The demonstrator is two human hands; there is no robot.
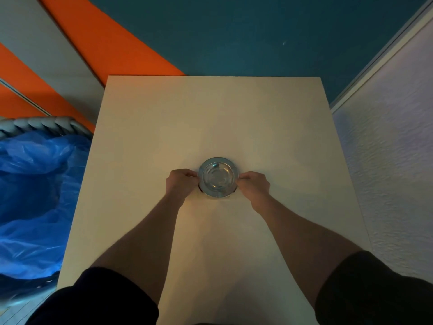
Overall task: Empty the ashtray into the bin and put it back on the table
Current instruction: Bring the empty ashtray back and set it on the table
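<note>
Ashtray: I see the round metal ashtray (pixel 218 177) near the middle of the pale table (pixel 269 127), upright, its shiny bowl facing up at me. I cannot tell whether it rests on the surface or is lifted just off it; a thin dark shadow shows under its near edge.
Left hand: my left hand (pixel 179 184) is at the ashtray's left rim, fingers curled and pinching the edge.
Right hand: my right hand (pixel 255 185) mirrors it at the right rim, fingertips closed on the edge.
Arms: both forearms reach forward over the table, dark sleeves (pixel 365 287) at the bottom of my view.
Bin: the bin (pixel 35 124) stands just beside the table's left edge, lined with a blue plastic bag (pixel 30 195), well apart from the ashtray.
Surroundings: teal floor (pixel 234 31) beyond the table, orange and grey bands to the left, a white textured wall (pixel 393 160) on the right.
</note>
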